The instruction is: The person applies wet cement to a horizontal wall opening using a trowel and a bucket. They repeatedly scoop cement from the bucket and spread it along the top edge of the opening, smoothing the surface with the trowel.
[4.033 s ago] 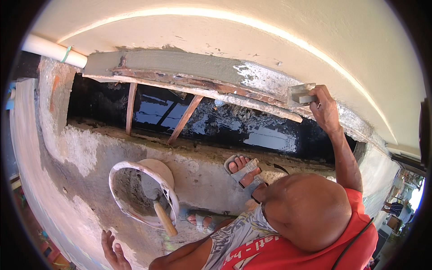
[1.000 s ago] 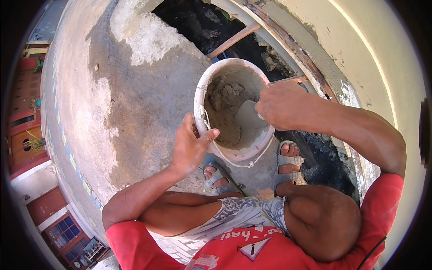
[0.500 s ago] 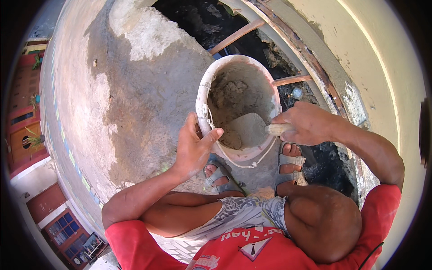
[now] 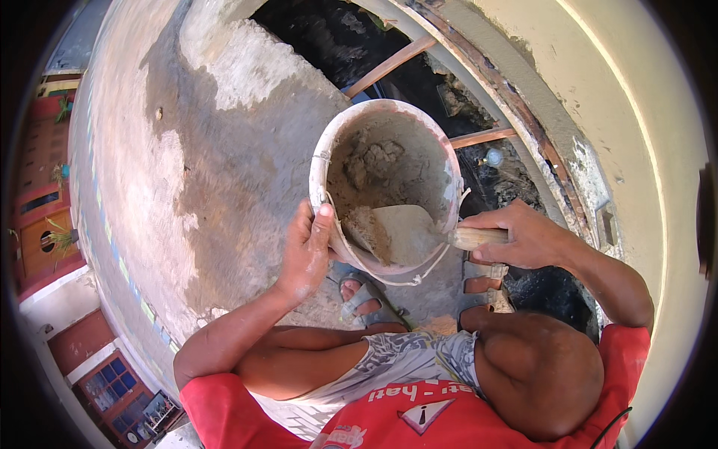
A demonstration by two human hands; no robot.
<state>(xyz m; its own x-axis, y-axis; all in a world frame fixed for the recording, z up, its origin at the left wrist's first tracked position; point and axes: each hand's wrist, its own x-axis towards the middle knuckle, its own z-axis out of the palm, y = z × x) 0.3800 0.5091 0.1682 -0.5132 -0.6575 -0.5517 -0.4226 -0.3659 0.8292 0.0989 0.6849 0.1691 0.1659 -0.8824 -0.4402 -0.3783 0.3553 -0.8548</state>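
Note:
A whitish bucket [image 4: 322, 161] with wet grey mortar [image 4: 374, 161] inside is tipped so that its mouth faces me. My left hand [image 4: 305, 247] grips the bucket's left rim, thumb over the edge. In my right hand [image 4: 520, 236] is the wooden handle of a trowel [image 4: 407, 230]. Its flat blade lies inside the bucket near the lower wall, with some mortar along its left edge. A thin cord handle [image 4: 407, 283] hangs loose below the rim.
An open drain [image 4: 321, 37] with dark water runs along the cream wall [image 4: 621, 135], crossed by wooden bars [image 4: 393, 63]. Wet and dry concrete ground [image 4: 232, 172] spreads to the left. My sandalled feet [image 4: 363, 295] are just below the bucket.
The bucket has shifted slightly left and tilted more towards me. My right hand has moved down and right with the trowel, and mortar now shows along the blade's left edge.

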